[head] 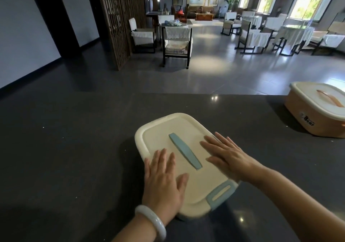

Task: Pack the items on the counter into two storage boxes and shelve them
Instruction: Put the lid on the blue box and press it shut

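On the dark counter (74, 148), both hands' fingers (164, 157) lie spread flat on the white lid (168, 128), chairs (177, 42) beyond.

A lidded box (164, 128) sits on the counter (65, 148), about the middle. Both hands lie flat on its lid: the left hand (164, 182) to the left of the lid's handle (184, 151), the right hand (227, 156) to the right of it. A latch (221, 194) is at the box's near end, between the wrists. A second lidded box (308, 116) stands well apart, at the counter's far right edge. Behind the counter stand chairs (177, 42), with a screen (115, 18) to their left.
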